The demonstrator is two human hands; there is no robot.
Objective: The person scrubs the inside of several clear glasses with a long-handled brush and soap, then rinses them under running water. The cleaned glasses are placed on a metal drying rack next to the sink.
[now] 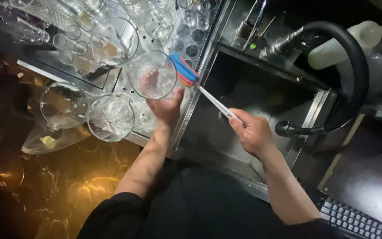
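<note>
My left hand (166,108) grips a clear drinking glass (152,74), held tilted with its mouth facing up toward me, over the left edge of a steel sink (253,95). My right hand (253,130) holds the white handle of a cleaning brush (183,70) over the sink. Its blue, orange and pink sponge head rests against the glass's right rim.
Several clear glasses (110,117) stand on the perforated steel drainboard (124,82) to the left. A black hose faucet (354,71) arcs over the sink's right side beside a white squeeze bottle (345,44). A keyboard (354,221) lies at bottom right.
</note>
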